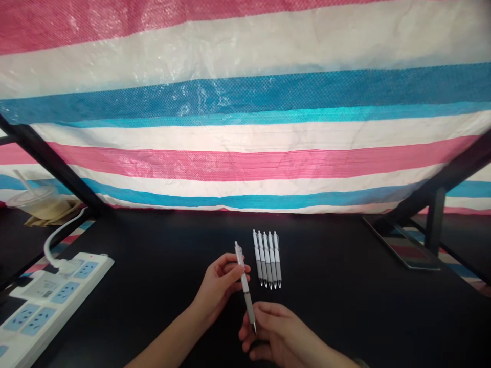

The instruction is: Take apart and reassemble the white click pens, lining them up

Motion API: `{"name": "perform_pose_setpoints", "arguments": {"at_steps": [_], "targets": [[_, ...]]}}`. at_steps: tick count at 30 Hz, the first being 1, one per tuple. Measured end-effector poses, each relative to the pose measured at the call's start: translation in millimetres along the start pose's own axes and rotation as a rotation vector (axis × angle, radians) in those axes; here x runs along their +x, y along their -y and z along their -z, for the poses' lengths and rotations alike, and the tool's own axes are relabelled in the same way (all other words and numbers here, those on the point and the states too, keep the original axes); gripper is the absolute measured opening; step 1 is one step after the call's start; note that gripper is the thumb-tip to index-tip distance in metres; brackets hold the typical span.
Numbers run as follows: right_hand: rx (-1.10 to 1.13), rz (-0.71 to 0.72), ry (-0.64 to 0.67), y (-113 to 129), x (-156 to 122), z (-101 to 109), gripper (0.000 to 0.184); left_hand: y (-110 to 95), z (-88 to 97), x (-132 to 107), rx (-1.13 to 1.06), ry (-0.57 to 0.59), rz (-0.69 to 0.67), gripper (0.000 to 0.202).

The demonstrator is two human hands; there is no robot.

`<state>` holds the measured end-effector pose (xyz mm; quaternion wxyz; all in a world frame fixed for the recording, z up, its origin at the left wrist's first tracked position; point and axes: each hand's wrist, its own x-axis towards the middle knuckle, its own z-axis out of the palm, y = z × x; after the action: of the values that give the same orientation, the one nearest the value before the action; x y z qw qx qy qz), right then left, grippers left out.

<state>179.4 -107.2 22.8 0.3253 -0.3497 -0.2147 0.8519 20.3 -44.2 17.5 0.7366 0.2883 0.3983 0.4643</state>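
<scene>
A white retractable pen with a grey grip slants downward between my hands, its metal point at the lower end. My left hand is closed on its white barrel, thumb in front and fingers behind. My right hand is around the grey grip near the point, with its fingers curled and the thumb side against the pen. Just beyond my hands, several matching pens lie side by side in a neat row on the black table, their points toward me.
At the left is a white power strip with a plugged-in adapter and cable. A lidded plastic cup stands behind it. A dark tablet-like device lies at the right by a black frame bar. Striped plastic sheeting hangs across the back.
</scene>
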Motion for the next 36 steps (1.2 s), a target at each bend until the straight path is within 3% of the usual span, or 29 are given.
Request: {"name": "perform_pose_setpoints", "arguments": {"at_steps": [23, 36], "targets": [[0.022, -0.001, 0.02, 0.9, 1.7, 1.7, 0.02, -0.9, -0.9, 0.4, -0.031, -0.019, 0.008, 0.032], [0.017, -0.015, 0.042, -0.4, 2.9, 4.3, 0.03, 0.1, 0.1, 0.4, -0.048, -0.009, 0.0, 0.029]]}}
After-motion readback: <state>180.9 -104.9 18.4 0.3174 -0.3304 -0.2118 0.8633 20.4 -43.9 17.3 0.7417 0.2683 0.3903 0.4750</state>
